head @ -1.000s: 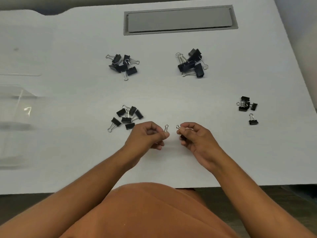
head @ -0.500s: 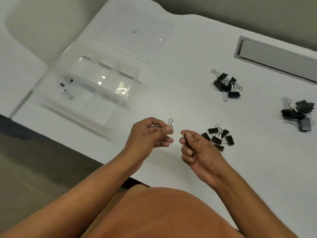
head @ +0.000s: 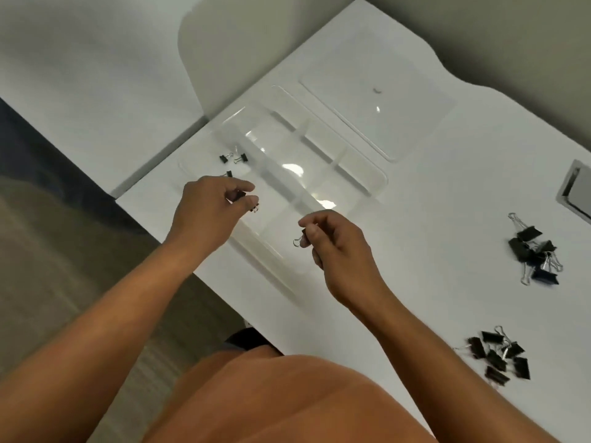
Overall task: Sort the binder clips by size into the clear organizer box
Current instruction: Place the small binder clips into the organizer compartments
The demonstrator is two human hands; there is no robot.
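Step in hand, by my read: dropping small clips into the clear organizer box (head: 367,183), near-left compartment. Left hand (head: 208,209) hovers over that compartment w/ thumb and fingers pinched on a small black binder clip (head: 251,203), wire loop hanging below the fingertips. Right hand (head: 332,247) sits just right of it, over the box's near wall, fingers closed on a second small clip (head: 300,239), wire handle poking out left.

Box lies on the white bench (head: 431,219), left part, w/ several compartments. Three small clips (head: 235,158) already in the near-left one, two close together and one a bit nearer; other compartments look empty, tho glare hides some of the floor. Clear lid (head: 377,100) lies flat on the bench just beyond the box.

Unsorted: one pile of bigger clips (head: 534,254) at right, another pile of mid-size clips (head: 499,356) near-right, both well apart from the box.

Next move, as I judge it: left hand opens and lets its clip fall beside the three; right hand needs to shift left a little so its clip lands in the same compartment, not the neighbouring one. Clips are light and may bounce off the divider, so release low.

Writing/brands: none readable on box, lid or clips.
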